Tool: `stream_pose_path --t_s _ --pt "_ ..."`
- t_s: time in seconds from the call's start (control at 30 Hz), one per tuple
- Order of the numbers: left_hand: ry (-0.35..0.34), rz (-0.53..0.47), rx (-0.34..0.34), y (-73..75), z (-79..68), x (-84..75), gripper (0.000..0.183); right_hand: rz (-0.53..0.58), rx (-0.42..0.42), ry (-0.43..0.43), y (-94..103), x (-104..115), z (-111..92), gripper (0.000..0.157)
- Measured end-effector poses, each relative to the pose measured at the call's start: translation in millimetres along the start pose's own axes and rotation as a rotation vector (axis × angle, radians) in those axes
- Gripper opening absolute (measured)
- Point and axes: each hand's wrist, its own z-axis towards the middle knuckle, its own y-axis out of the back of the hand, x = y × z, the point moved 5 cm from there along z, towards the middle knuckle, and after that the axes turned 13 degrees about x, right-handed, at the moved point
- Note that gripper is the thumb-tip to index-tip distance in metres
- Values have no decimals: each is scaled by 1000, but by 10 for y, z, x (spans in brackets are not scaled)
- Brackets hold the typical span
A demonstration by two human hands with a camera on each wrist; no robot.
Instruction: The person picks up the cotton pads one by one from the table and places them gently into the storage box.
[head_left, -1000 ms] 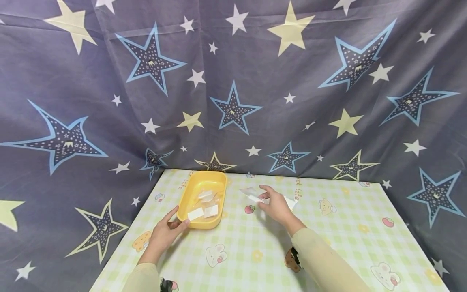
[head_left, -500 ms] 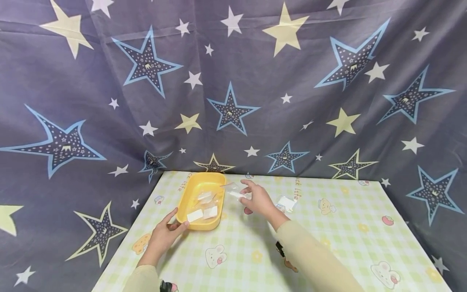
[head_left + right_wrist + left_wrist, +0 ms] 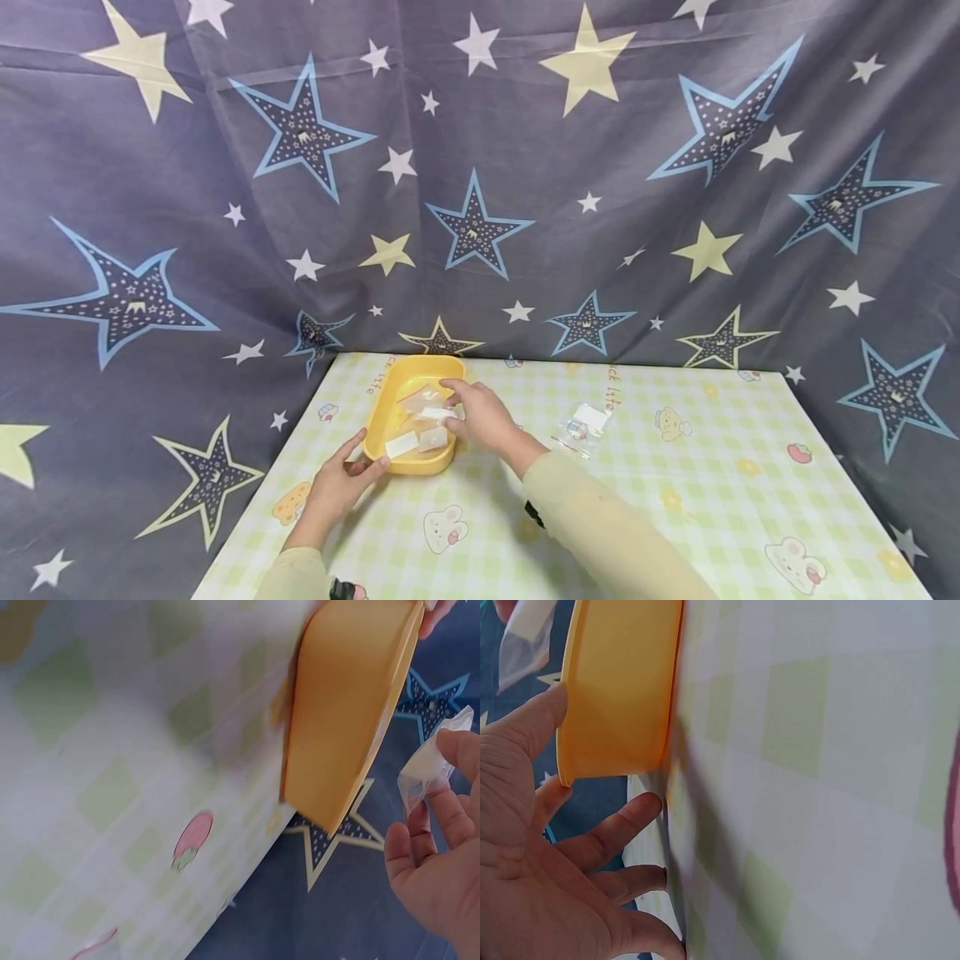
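A yellow plastic tray [image 3: 384, 421] stands at the back left of the table, with several small clear bags and white labels inside. My left hand [image 3: 337, 483] holds its near left corner, thumb and index finger at the rim; the other fingers are spread by the table in the left wrist view. Over the tray, my right hand [image 3: 480, 417] pinches a small clear plastic bag [image 3: 427, 769] with something white in it, between thumb and fingers. It hangs above the rim in the right wrist view. Part of the tray's contents is hidden behind the right hand.
To the right lies another clear plastic bag [image 3: 583, 429] with a white label and a coloured print. A green checked cloth [image 3: 637, 508] with cartoon prints covers the table. A dark star-patterned curtain [image 3: 480, 125] hangs behind it.
My right hand has carried the clear bag leftward from mid-table to over the tray, uncovering the bag on the cloth. The left hand stays at the tray's corner.
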Motion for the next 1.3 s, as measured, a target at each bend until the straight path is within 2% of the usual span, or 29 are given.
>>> stream_pose_path --t_s 0.33,0.93,1.1,1.3 --pt "-1 -3 11 -29 2 -29 90 -23 45 4 -153 150 -2 66" --pt "-11 0 5 -21 -2 -22 89 -14 39 10 -168 84 -41 62" --pt "-11 2 4 -15 -16 -17 88 11 39 -9 -159 14 -86 64" --pt "-14 8 8 -12 -19 -6 89 78 27 -33 -146 -169 -195 63"
